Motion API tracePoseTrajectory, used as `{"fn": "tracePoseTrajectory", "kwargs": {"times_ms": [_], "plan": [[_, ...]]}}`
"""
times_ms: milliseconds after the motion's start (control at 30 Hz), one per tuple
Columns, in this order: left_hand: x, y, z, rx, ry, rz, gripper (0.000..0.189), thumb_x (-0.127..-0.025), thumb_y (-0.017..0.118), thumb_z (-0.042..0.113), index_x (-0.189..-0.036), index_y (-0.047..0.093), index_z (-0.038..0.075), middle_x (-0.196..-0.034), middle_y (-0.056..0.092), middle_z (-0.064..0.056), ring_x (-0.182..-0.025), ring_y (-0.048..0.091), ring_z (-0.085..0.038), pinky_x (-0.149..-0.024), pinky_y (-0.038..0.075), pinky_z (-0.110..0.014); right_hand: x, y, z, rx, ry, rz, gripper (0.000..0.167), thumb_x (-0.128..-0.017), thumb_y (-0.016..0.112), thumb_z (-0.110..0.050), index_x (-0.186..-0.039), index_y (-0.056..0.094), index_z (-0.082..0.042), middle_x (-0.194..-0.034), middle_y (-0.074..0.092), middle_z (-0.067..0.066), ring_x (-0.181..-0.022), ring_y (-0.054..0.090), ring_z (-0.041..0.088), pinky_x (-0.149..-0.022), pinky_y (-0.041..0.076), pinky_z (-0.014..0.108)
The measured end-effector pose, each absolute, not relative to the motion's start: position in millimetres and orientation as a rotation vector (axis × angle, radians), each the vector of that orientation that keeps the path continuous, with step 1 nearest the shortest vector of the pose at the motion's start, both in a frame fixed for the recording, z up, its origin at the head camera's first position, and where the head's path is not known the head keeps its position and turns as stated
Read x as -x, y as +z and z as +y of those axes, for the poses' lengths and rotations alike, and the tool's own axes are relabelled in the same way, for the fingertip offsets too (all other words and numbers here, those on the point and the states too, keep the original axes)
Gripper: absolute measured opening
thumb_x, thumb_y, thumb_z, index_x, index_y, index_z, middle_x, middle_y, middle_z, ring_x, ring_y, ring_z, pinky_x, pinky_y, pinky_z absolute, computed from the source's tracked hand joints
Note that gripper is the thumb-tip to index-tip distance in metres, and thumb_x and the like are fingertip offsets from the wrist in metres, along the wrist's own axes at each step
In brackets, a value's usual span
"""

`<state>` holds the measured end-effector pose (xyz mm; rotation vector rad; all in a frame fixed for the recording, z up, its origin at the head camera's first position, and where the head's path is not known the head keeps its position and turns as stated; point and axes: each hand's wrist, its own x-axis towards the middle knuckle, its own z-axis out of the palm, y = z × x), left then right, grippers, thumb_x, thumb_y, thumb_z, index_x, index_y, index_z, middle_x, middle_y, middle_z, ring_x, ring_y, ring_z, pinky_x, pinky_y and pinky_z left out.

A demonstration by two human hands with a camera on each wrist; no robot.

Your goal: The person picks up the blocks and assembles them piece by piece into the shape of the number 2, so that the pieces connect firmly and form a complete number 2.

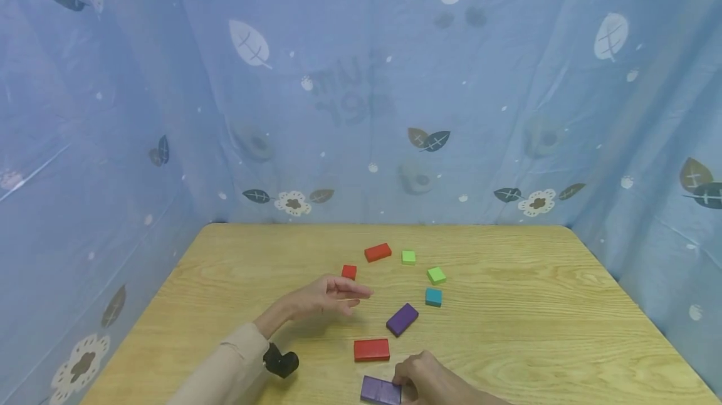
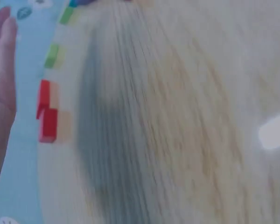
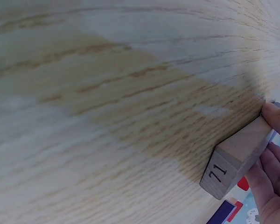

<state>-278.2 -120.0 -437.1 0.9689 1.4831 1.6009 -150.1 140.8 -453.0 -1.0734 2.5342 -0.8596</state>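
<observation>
Head view: the right hand (image 1: 424, 377) pinches the near purple block (image 1: 376, 390) by its right end, at the bottom of the frame. The near red block (image 1: 371, 350) lies just beyond, followed by the far purple block (image 1: 403, 320), set diagonally. Farther out: blue block (image 1: 433, 297), right green block (image 1: 437, 276), left green block (image 1: 408, 257), far red block (image 1: 378, 252). The left hand (image 1: 324, 296), fingers extended, hovers above the table (image 1: 524, 330), partly obstructing sight of the small red block (image 1: 349, 271). Curtain (image 1: 338, 160) bounds the table's far edge.
</observation>
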Motion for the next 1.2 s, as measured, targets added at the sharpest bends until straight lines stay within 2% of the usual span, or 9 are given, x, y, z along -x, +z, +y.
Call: {"fn": "tracePoseTrajectory", "kwargs": {"times_ms": [167,367,600,700,933,1100,1200], "plan": [[278,-449,-112,-1.000,1.493,1.456,0.054,-0.086,0.064,-0.008,-0.136,0.045,-0.011,-0.143,0.041,-0.024,-0.134,0.041,-0.022,-0.110,0.031,-0.036,148,-451,139,1.067,-0.839,2.547,0.029,-0.081,0.077,-0.030,-0.091,0.073,-0.003,-0.086,0.070,-0.007,-0.076,0.055,-0.006,-0.065,0.048,0.015],[270,-463,-104,-0.915,1.454,1.553,0.055,-0.081,0.068,-0.010,-0.133,0.053,-0.003,-0.139,0.050,-0.012,-0.133,0.042,-0.018,-0.110,0.030,-0.032,148,-451,140,1.078,-0.851,2.538,0.029,-0.082,0.077,-0.031,-0.091,0.073,-0.004,-0.086,0.069,-0.009,-0.076,0.055,-0.007,-0.065,0.048,0.015],[266,-473,-103,-0.936,1.413,1.579,0.056,-0.078,0.069,-0.009,-0.132,0.056,-0.001,-0.134,0.055,-0.011,-0.127,0.048,-0.018,-0.108,0.033,-0.027,149,-450,140,1.064,-0.864,2.528,0.034,-0.081,0.076,-0.036,-0.091,0.073,-0.004,-0.087,0.069,-0.010,-0.078,0.055,-0.006,-0.066,0.048,0.015],[264,-472,-103,-0.949,1.404,1.528,0.061,-0.078,0.069,-0.011,-0.135,0.052,-0.001,-0.137,0.052,-0.011,-0.129,0.046,-0.017,-0.107,0.033,-0.027,150,-449,140,1.062,-0.862,2.533,0.035,-0.080,0.077,-0.037,-0.092,0.073,-0.004,-0.086,0.068,-0.010,-0.077,0.055,-0.007,-0.066,0.048,0.015],[257,-465,-98,-1.076,1.210,1.538,0.075,-0.071,0.068,-0.018,-0.140,0.047,0.002,-0.148,0.041,-0.003,-0.136,0.034,-0.007,-0.107,0.030,-0.021,148,-447,140,1.066,-0.869,2.547,0.035,-0.079,0.078,-0.036,-0.090,0.073,-0.004,-0.085,0.068,-0.010,-0.076,0.054,-0.008,-0.065,0.047,0.014],[255,-456,-93,-1.196,1.049,1.672,0.077,-0.067,0.066,-0.024,-0.137,0.053,0.005,-0.144,0.046,0.001,-0.133,0.035,-0.005,-0.104,0.032,-0.018,147,-447,139,1.040,-0.869,2.555,0.034,-0.079,0.079,-0.035,-0.090,0.073,-0.004,-0.084,0.068,-0.010,-0.076,0.054,-0.007,-0.065,0.047,0.014],[254,-452,-89,-1.267,0.955,1.804,0.076,-0.066,0.070,-0.023,-0.134,0.058,0.009,-0.138,0.052,0.005,-0.130,0.039,-0.004,-0.100,0.036,-0.018,146,-446,140,1.029,-0.867,2.560,0.034,-0.078,0.079,-0.035,-0.090,0.073,-0.004,-0.084,0.067,-0.011,-0.075,0.053,-0.007,-0.065,0.047,0.014]]}}
